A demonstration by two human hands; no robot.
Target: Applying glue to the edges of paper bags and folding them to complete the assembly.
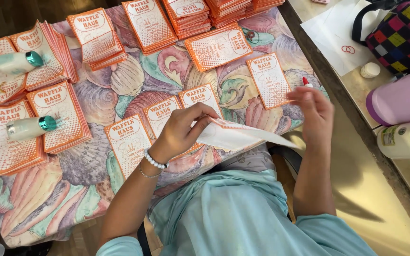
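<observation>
My left hand [182,129] pinches the near end of an orange-and-white paper bag [240,136], held flat and slanting to the right above my lap. My right hand [315,113] hovers at the bag's far end with fingers spread, close to a single bag [269,79] lying on the cloth; whether it touches the held bag I cannot tell. Three more bags [129,142] lie in an overlapping row just left of my left hand. A bead bracelet sits on my left wrist.
Stacks of the same bags [96,38] cover the shell-patterned tablecloth [72,199]. Two white glue tubes with teal caps [29,128] [19,61] lie on the left stacks. At right stand a pink bottle [399,99], a white bottle [404,140] and a checkered bag [402,33].
</observation>
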